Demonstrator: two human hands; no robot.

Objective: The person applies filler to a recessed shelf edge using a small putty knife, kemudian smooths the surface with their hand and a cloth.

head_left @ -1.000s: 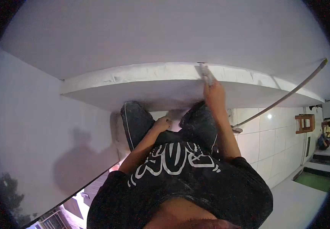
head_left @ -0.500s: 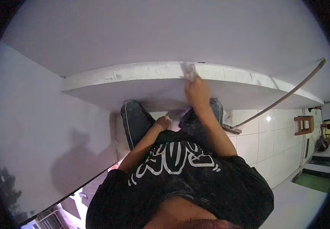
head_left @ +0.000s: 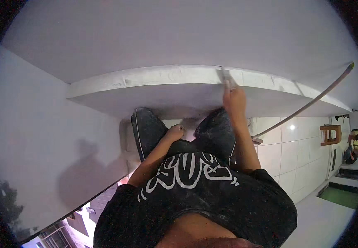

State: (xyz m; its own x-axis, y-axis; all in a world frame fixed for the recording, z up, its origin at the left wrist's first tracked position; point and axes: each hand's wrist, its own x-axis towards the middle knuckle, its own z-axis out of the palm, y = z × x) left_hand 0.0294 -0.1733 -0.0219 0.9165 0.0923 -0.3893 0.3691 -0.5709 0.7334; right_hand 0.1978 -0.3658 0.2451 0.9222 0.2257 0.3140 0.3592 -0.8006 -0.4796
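Note:
My right hand [head_left: 234, 99] is closed round a small, thin, pale tool [head_left: 227, 76], blurred, its exact kind unclear. The tool is over the white top of a long ledge [head_left: 170, 75], where the ledge meets the wall. Between my bent knees, my left hand [head_left: 176, 132] rests with fingers curled by the left thigh. A fold of the fingers hides whatever it may hold. Patches and ridges mark the ledge's pale surface.
A long-handled pole [head_left: 307, 106] leans across the ledge's right end, its foot on the white tiled floor [head_left: 286, 153]. Farther right are a wooden stool [head_left: 330, 135], another person [head_left: 352, 153] and a green patch [head_left: 340, 195]. A wall [head_left: 55, 136] rises on my left.
My right hand and its pale tool have moved right along the ledge. My right knee has shifted a little. The left hand has turned slightly, and the pale bit seen at its fingers is hidden.

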